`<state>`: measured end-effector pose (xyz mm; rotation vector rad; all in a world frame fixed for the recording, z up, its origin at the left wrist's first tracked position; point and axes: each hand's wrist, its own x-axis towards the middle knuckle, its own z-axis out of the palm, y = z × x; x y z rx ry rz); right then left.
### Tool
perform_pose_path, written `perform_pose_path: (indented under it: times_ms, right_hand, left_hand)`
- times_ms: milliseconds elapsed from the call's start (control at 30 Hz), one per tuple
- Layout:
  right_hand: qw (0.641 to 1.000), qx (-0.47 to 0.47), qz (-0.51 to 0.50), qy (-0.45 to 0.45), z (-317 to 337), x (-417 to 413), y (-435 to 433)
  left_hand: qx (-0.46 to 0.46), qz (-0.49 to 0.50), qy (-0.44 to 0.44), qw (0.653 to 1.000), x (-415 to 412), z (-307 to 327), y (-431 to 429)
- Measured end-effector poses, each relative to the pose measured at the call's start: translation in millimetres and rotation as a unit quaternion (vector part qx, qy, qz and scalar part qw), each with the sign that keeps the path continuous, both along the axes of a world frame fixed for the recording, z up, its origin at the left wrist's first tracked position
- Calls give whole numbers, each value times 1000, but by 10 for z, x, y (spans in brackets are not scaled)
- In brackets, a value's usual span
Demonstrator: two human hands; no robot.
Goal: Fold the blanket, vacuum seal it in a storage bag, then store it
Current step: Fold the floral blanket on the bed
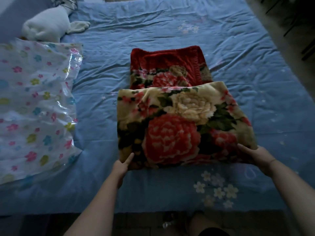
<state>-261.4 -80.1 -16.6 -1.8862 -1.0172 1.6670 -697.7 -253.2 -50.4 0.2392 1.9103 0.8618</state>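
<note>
Two bare forearms reach from bottom edge. Left hand (123, 165) grips near left corner of blanket (179, 126), thumb on top, fingers under fold. Right hand (254, 156) grips near right corner same way. Hands well apart.

Blanket, plush, with big red and cream flowers, lies folded at middle of blue bed sheet (170, 28); near half lies doubled over far red part.

Storage bag (34, 106), clear plastic with small coloured flowers, lies flat at left, apart from blanket.

White plush toy (49, 26) at far left corner.

No readable writing or brand anywhere.
</note>
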Motion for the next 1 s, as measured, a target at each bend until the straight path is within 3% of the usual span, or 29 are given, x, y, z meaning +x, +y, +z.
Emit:
perform_pose_path:
  times_ms: [233, 600, 1000]
  right_hand:
    - [998, 62, 0, -22, 412, -34, -486]
    - [991, 1, 107, -81, 475, 489, -2185]
    - [991, 24, 112, -64, 872, 1056, -2946]
  left_hand:
    - [29, 4, 25, 999, -118, 341, -425]
    - [-65, -46, 44, 996, 288, 362, -2081]
    - [-63, -27, 41, 997, 1038, 569, -3076]
